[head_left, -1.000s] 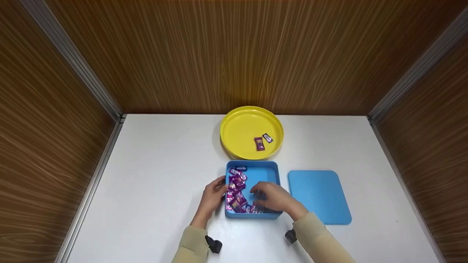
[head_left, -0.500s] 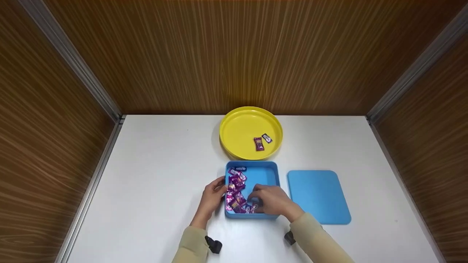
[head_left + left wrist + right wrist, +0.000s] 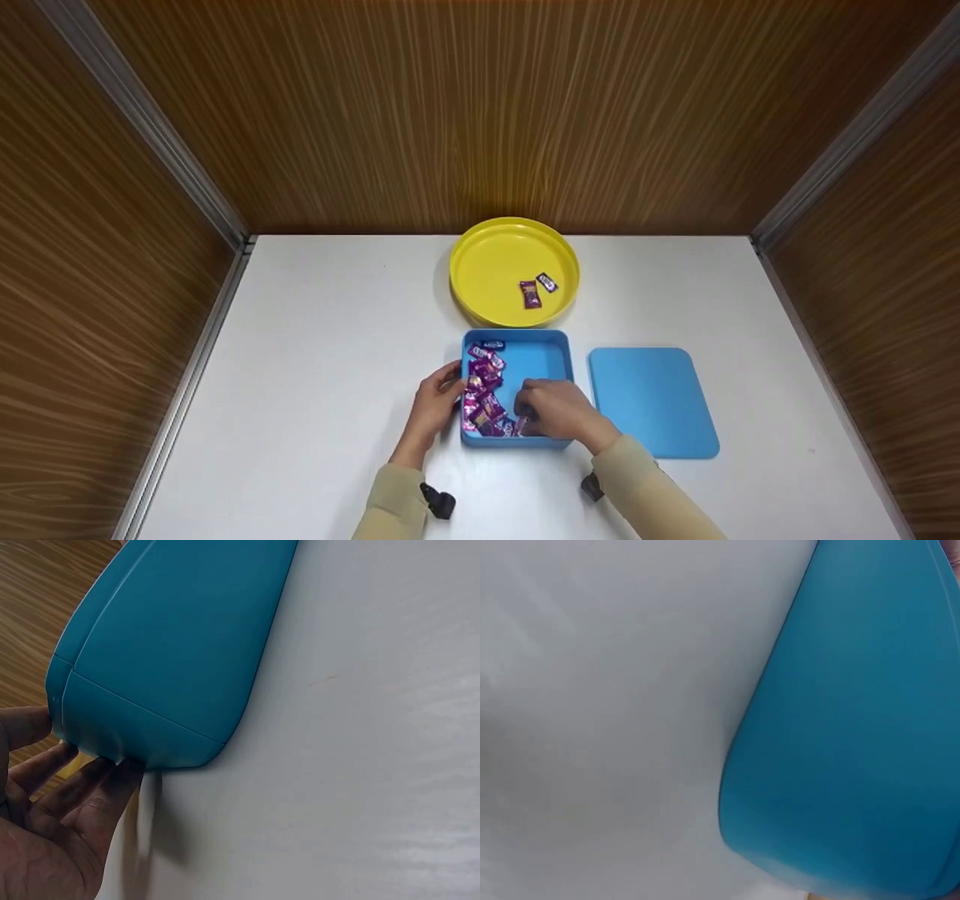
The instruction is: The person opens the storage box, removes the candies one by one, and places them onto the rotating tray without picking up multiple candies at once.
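Observation:
An uncovered square blue box (image 3: pixel 536 364) holds several small purple-wrapped candies (image 3: pixel 486 375), heaped along its left side and front. My left hand (image 3: pixel 436 397) rests at the box's left wall. In the left wrist view its fingertips (image 3: pixel 129 769) touch the outer wall, the thumb by the rim. My right hand (image 3: pixel 559 409) reaches into the box's front right part, its fingers bent down over the candies there. Its fingertips are hidden, so I cannot tell whether it pinches a candy. The right wrist view shows only the blue outer wall and the table.
Behind the box stands a round yellow tray (image 3: pixel 487 277) with two wrapped candies (image 3: pixel 531 294) in it. A flat blue lid (image 3: pixel 654 401) lies on the white table (image 3: pixel 322 322) to the right. Wood-grain panels (image 3: pixel 480 112) enclose the table at the back and sides.
My right hand has lowered deeper into the box's front right part, and its fingers have drawn together over the candies there. The left hand has stayed at the box's wall.

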The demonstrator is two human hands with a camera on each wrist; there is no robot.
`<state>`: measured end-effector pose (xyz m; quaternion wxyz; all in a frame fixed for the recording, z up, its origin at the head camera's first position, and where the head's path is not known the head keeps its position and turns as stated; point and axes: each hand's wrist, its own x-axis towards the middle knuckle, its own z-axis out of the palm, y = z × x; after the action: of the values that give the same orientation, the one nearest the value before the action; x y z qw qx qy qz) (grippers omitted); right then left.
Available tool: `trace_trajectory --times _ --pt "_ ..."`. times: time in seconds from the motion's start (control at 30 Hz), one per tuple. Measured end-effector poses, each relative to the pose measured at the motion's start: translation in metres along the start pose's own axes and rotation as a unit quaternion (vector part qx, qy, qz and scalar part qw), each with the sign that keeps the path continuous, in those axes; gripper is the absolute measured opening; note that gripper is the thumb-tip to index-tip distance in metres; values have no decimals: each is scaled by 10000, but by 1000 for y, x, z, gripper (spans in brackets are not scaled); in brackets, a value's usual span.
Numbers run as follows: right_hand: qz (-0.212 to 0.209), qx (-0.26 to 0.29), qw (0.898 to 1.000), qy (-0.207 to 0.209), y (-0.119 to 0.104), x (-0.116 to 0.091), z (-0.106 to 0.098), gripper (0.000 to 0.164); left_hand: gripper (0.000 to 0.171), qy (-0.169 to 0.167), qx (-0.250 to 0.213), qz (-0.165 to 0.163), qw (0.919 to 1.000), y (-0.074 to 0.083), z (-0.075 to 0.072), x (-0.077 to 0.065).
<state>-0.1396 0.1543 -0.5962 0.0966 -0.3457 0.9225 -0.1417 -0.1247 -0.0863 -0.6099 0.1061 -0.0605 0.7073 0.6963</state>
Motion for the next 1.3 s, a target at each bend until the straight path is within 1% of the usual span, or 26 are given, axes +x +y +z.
trace_trajectory --times 0.1,0.23,0.5,0.63,0.8,1.1,1.23,1.3 --pt "123 46 9999 -82 -1 1 0 18 45 52 67 3 10000 -5 0 2" --pt "239 213 9994 -101 -1 3 2 15 44 153 68 -106 9998 -6 -1 2" --pt "132 282 9992 236 0 3 3 10 45 114 65 -86 9999 -4 1 2" --pt "155 479 9983 297 1 2 3 8 45 107 41 -71 9999 -3 1 2" --pt "322 730 9964 285 1 1 2 6 45 86 70 -15 9999 -4 0 2" --pt "444 1067 9925 412 2 0 -2 7 44 155 112 -97 9998 -3 2 2" --pt "492 1298 9893 438 3 1 -5 6 44 139 120 -105 9998 -3 2 2" --pt "501 1500 9862 484 4 1 -7 6 44 120 105 -104 9998 -3 1 2"
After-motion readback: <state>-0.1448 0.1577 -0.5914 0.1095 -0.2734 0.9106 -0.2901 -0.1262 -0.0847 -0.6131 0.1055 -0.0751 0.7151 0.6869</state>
